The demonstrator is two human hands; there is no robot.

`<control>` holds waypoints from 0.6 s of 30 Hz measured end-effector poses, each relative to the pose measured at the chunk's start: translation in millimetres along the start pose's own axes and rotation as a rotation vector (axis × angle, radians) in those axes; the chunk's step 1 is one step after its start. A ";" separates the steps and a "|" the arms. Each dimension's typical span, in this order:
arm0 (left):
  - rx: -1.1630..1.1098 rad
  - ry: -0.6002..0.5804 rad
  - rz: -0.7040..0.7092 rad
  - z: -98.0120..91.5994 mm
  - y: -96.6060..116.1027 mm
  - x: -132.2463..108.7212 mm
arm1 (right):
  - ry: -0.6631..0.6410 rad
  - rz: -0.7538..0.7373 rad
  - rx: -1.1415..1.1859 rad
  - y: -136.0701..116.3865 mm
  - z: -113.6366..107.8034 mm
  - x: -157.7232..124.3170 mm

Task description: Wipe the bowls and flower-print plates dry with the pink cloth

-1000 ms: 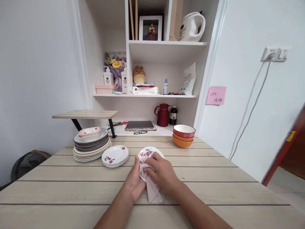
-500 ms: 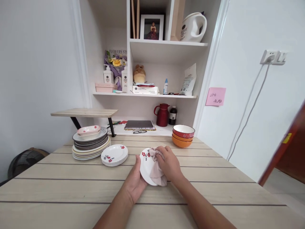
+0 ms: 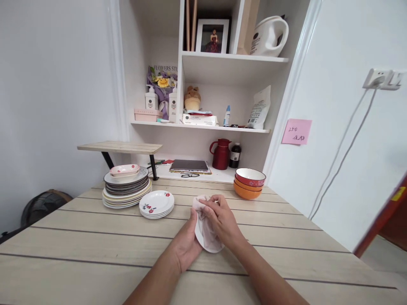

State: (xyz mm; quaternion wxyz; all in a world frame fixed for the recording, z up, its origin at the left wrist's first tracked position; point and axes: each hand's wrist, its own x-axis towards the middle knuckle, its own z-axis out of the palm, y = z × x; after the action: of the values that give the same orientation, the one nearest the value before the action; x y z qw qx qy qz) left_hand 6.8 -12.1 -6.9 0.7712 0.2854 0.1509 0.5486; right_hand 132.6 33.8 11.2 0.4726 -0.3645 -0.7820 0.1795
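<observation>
My left hand (image 3: 186, 245) grips a small white plate (image 3: 199, 235) by its left edge, thumb on the rim and fingers underneath. Over most of the plate's face lies a pale pink cloth (image 3: 209, 234), so its flower pattern is hidden. My right hand (image 3: 223, 218) holds the cloth and presses it onto the plate, fingers bent. Left of the hands sits a short stack of small white plates (image 3: 156, 203) with red flowers. Behind it stands a taller pile of larger plates (image 3: 127, 189), topped by a pink-spotted oval dish (image 3: 124, 170).
Stacked bowls (image 3: 249, 183), red over orange, stand at the table's back right. A small wooden riser (image 3: 121, 147) on black legs is at the back left. Behind the table are a closed laptop (image 3: 190, 165), glasses (image 3: 190, 175), a red jug (image 3: 221, 154) and a dark bottle (image 3: 235, 155).
My right hand has moved the cloth left and up across the plate, covering the red flowers that showed before. The view has shifted slightly to the left.
</observation>
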 end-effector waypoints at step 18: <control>-0.023 0.178 0.143 -9.5 5.4 6.7 | 0.007 0.166 -0.169 28.6 -3.3 4.5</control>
State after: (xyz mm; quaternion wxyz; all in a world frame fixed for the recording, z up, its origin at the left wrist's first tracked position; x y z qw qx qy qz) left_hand -0.1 -1.9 -10.7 0.7169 0.2367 0.1916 0.6272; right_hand 145.6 56.0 -2.4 0.4264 -0.4671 -0.7599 0.1503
